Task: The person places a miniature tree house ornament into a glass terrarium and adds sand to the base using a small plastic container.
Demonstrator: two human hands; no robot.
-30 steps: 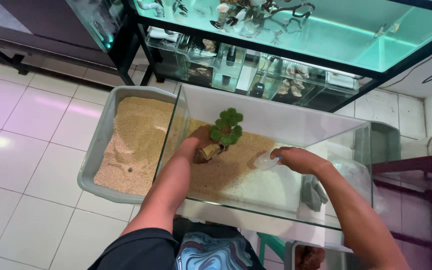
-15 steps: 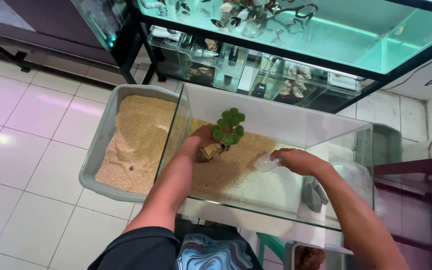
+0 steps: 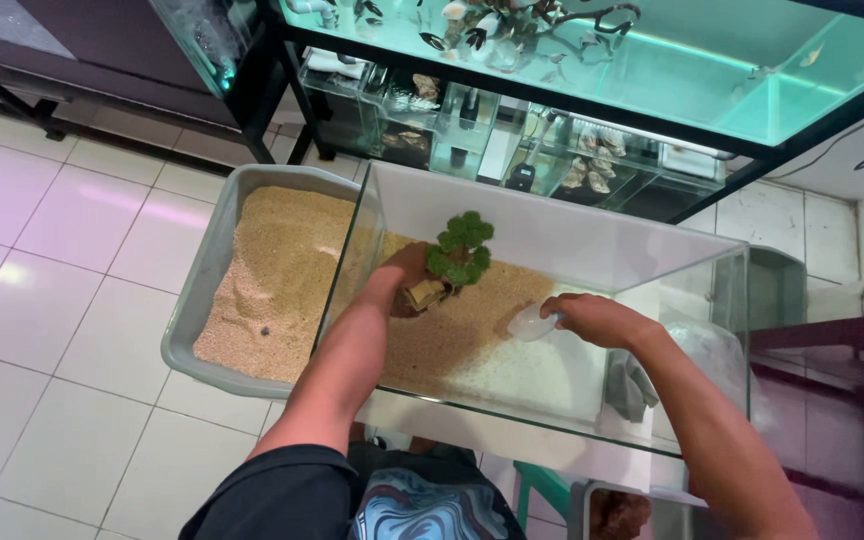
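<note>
Left hand: the left hand [image 3: 404, 272] was closed around the brown base of a small plant ornament [image 3: 460, 248], low inside the glass tank [image 3: 552, 215], its green tuft standing upright just above and to the right of the hand.
Right hand: the right hand [image 3: 592, 318] was curled around a clear plastic scoop [image 3: 532, 322], held at its left edge just above the sand bed [image 3: 472, 330].
Handling: the ornament was judged light and stiff, the tuft likely delicate — best gripped at the woody base, as it was. The scoop looked thin, light and a little slippery.
Surface: loose tan sand was spread under both hands, with a paler patch beneath the right hand; it was judged soft and easily disturbed.
Room: a grey tray [image 3: 202, 290] of the same sand lay just left of the left forearm, on a pale tiled floor [image 3: 42, 250]; lit aquariums [image 3: 652, 60] stood beyond the hands — glass walls close on every side.
</note>
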